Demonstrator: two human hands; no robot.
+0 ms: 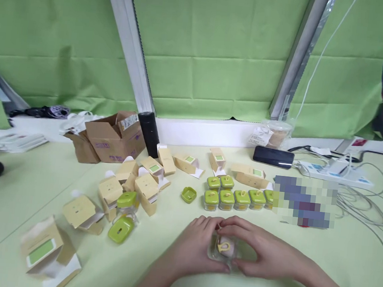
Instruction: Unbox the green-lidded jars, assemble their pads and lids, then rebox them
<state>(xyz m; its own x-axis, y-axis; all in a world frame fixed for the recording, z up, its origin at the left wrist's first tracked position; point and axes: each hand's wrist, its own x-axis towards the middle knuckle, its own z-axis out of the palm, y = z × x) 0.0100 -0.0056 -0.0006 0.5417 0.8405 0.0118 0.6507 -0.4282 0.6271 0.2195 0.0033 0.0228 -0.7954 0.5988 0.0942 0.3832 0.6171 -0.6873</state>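
My left hand (pixel 197 247) and my right hand (pixel 255 250) are both wrapped round a small clear jar (pixel 224 249) low on the pale green table (pixel 336 259). A yellow loop-shaped piece (pixel 224 246) shows between the fingers on top of it. Beyond the hands stand several small jars with green lids (pixel 227 195) in two rows. A loose green lid (pixel 189 194) lies left of them. Another loose green lid (pixel 121 229) lies beside a lidded jar (pixel 127 203) further left.
Several small tan cardboard boxes (pixel 147 189) lie scattered at left, one near the front edge (pixel 46 249). At the back are an open carton (pixel 115 137), a black cylinder (pixel 148 133), a phone (pixel 273 156), a power strip (pixel 332 173) and cables (pixel 366 203).
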